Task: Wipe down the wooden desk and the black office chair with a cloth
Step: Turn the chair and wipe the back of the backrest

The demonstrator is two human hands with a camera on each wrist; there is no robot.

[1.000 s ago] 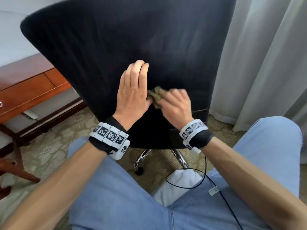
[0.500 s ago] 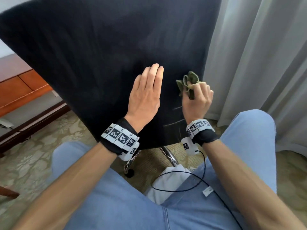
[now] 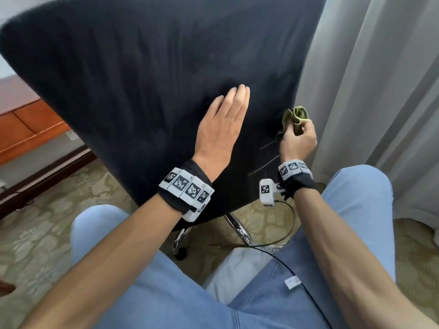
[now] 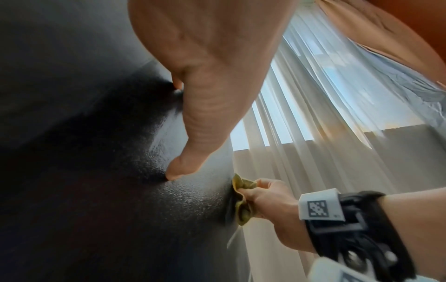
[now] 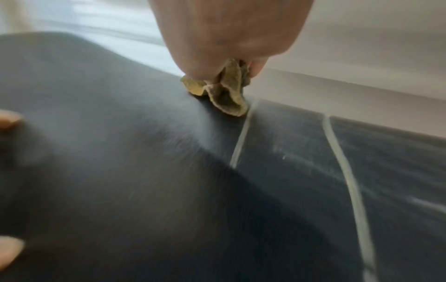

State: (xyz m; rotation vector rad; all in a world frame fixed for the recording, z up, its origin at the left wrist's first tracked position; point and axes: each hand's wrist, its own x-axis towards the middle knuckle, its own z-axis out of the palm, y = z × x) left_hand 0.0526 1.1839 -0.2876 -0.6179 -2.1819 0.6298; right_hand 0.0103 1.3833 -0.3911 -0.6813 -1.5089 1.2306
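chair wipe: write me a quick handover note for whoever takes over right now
Left hand: open, flat on the chair back, steadying it.
Right hand: grip on the bunched green cloth, which touches the chair back near its right edge, by the curtain.
Desk: far left, behind the chair.
Done: cannot tell from these views.
Left: rest of the chair; desk if not wiped.

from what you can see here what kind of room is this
Probably a hotel room or a bedroom study corner: a wooden desk with drawers, full-length grey curtains over a window, patterned carpet, and a black office chair.
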